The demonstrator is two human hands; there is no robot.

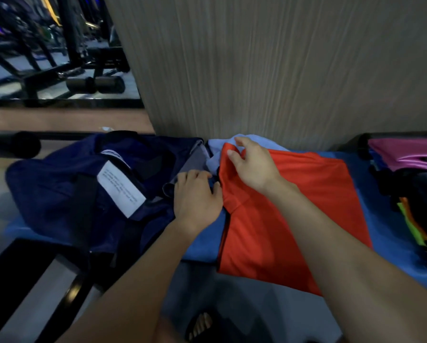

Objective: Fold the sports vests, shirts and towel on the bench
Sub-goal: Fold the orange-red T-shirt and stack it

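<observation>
On the worktop (393, 233), which is covered in blue, a red shirt (291, 214) is laid flat, its near edge hanging over the front. The shirt's far left corner is pinched by the right hand (251, 165), thumb and fingers curled round a raised fold of the red cloth. A light blue garment (259, 142) is seen just behind that hand, against the grey wood-grain wall panel (269, 65), partly under the shirt. The left hand (195, 199) is placed just beside the shirt's left edge, fingers bent and closed on a dark fabric edge there, with a strip of grey cloth (197, 157) beyond its fingertips; what that dark edge belongs to cannot be told. To the left, a navy blue bag (66, 186) is slumped on the worktop, a white printed label (119, 186) shown on it and a black strap (83, 214) running down its front. At the right end, a stack of folded clothes (410, 184) is piled, magenta on top, dark pieces below, with green and orange edges showing. Gym equipment (66, 58) is visible at upper left.
</observation>
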